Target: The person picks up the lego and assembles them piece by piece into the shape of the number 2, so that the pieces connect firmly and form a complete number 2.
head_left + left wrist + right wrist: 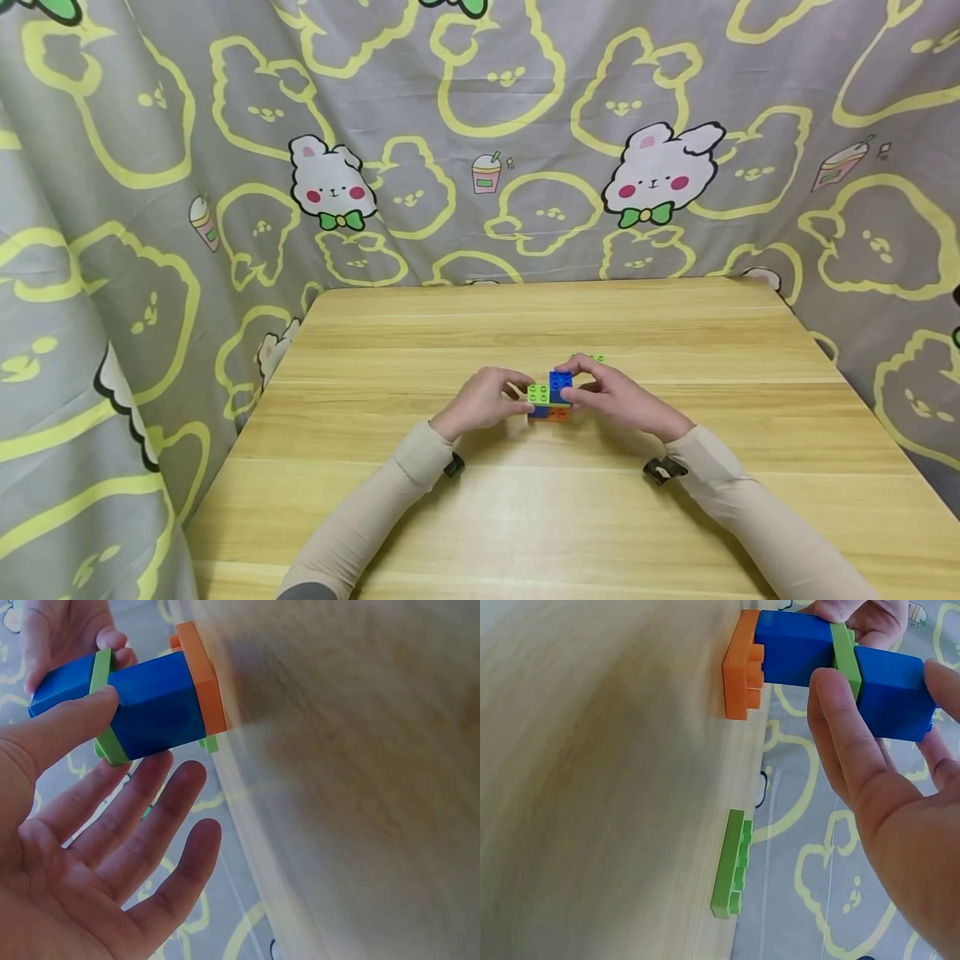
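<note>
A small stack of toy bricks stands on the table. Its base is a flat orange brick (pixel 739 664), and a blue block (pixel 156 705) sits on one end of that. Across the block lies a flat green brick (pixel 537 394), topped at its right end by an upper blue block (pixel 560 385). My left hand (pixel 487 402) pinches the green brick between thumb and fingers, its thumb near the seam with the lower block. My right hand (pixel 611 398) holds the upper blue block, one fingertip reaching the green brick's edge.
Another long green brick (pixel 729 866) lies studs up on the wooden table (pixel 510 517), mostly hidden behind the right hand in the head view. A patterned curtain (pixel 480 225) hangs along the table's back and sides.
</note>
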